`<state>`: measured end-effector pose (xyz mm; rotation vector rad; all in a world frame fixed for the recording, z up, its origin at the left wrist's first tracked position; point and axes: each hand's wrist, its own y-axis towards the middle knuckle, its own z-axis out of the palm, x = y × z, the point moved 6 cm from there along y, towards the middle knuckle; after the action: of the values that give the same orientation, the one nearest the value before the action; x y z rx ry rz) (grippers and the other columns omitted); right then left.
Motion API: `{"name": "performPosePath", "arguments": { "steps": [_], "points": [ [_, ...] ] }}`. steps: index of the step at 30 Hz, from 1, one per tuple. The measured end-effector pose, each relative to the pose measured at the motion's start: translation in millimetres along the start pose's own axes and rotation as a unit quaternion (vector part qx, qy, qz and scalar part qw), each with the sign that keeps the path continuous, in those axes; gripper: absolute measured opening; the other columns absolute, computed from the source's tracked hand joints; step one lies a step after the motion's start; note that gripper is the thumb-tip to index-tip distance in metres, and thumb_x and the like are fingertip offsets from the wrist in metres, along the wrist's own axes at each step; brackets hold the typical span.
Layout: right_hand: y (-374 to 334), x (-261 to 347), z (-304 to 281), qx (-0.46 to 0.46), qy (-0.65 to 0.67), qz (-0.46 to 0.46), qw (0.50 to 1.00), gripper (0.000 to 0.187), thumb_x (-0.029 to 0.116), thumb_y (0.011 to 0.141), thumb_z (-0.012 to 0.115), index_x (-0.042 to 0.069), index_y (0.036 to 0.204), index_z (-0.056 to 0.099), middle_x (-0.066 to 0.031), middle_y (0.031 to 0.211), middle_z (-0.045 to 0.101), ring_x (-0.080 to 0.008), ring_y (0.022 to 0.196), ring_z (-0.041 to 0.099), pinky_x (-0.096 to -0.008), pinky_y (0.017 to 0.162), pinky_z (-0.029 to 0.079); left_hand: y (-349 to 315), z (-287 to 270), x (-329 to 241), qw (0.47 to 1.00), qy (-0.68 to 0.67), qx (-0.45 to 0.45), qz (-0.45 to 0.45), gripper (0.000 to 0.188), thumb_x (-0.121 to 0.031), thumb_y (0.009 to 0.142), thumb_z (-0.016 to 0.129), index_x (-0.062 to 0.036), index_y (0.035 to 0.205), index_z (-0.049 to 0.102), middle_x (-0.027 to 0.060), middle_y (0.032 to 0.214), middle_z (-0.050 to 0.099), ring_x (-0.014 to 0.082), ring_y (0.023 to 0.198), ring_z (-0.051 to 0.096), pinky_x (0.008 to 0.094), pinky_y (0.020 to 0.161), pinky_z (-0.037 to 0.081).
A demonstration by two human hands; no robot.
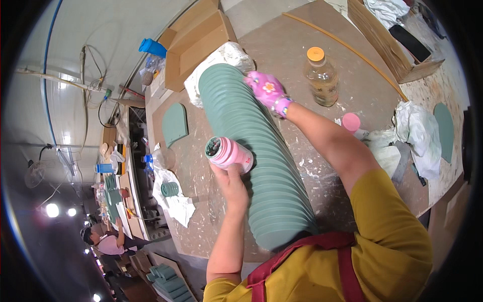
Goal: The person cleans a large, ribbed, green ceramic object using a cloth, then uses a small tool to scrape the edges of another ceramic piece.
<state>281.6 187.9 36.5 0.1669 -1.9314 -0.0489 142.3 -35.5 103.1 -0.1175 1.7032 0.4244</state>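
A long row of thin green round-edged plates [261,151], packed face to face, runs from close to my body toward the far side of the table. My left hand [231,183] is wrapped around a pink-and-white jar [234,157], tilted above the row's left side. The jar has no lid on, and dark green stuff shows inside its mouth. At the far right side of the row is my right hand [268,90], in a pink flowered glove. Its fingers are drawn together against the plates' edges; whatever they pinch is hidden.
A clear bottle with an orange cap [322,78] stands to the right, past a pink lid [350,122]. Single green plates [175,123] lie left and far right. An open cardboard box [198,48] and a white wrapped bundle [234,53] sit at the far end. Another person [108,244] works at left.
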Motion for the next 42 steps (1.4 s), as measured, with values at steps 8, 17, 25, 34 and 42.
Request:
{"name": "performPosePath", "arguments": {
  "steps": [8,17,25,34,42],
  "points": [
    [-10,-7,-14,-0.006,0.001,-0.027,1.0,0.032,0.036,0.092,0.051,0.007,0.098,0.062,-0.0195,0.094,0.065,-0.0414,0.087,0.061,-0.0487,0.075,0.048,-1,0,-1,0.997,0.071,0.019,0.022,0.051,-0.03,0.102,0.043,-0.0017,0.142,0.03,0.0115,0.135,0.043,0.0206,0.123,0.043,0.0364,0.106,0.03],
    [-12,-20,-16,0.025,0.073,-0.003,0.997,0.03,0.027,0.091,0.056,0.002,0.107,0.062,-0.0162,0.089,0.067,-0.0266,0.08,0.065,-0.0366,0.072,0.05,2,2,-1,0.999,0.032,0.016,-0.002,0.049,-0.017,0.097,0.049,0.0012,0.138,0.03,0.0115,0.132,0.044,0.0196,0.123,0.041,0.0347,0.107,0.027],
    [-13,-33,-7,0.09,0.237,0.064,0.965,0.035,0.037,0.094,0.054,0.005,0.107,0.063,-0.0008,0.077,0.06,-0.0099,0.067,0.053,-0.0277,0.058,0.044,1,2,-2,1.0,0.02,0.011,0.007,0.051,-0.017,0.096,0.049,0.0017,0.139,0.029,0.0122,0.133,0.043,0.02,0.124,0.041,0.0349,0.108,0.027],
    [-16,-25,-3,0.1,0.339,0.139,0.925,0.034,0.041,0.092,0.056,0.01,0.101,0.066,0.0037,0.075,0.056,-0.0076,0.069,0.048,-0.0257,0.056,0.039,-1,2,-4,0.999,0.038,0.007,0.0,0.049,-0.014,0.095,0.047,0.0024,0.138,0.029,0.0126,0.132,0.044,0.0204,0.123,0.041,0.0348,0.107,0.027],
    [-11,-38,2,0.162,0.365,0.19,0.897,0.017,0.03,0.096,0.053,0.015,0.088,0.057,0.0066,0.069,0.052,-0.0029,0.052,0.042,-0.0198,0.044,0.033,-1,-5,0,0.999,0.051,-0.015,-0.001,0.047,-0.013,0.095,0.046,0.002,0.137,0.032,0.0125,0.131,0.044,0.0208,0.122,0.042,0.0345,0.107,0.028]
  ]
}}
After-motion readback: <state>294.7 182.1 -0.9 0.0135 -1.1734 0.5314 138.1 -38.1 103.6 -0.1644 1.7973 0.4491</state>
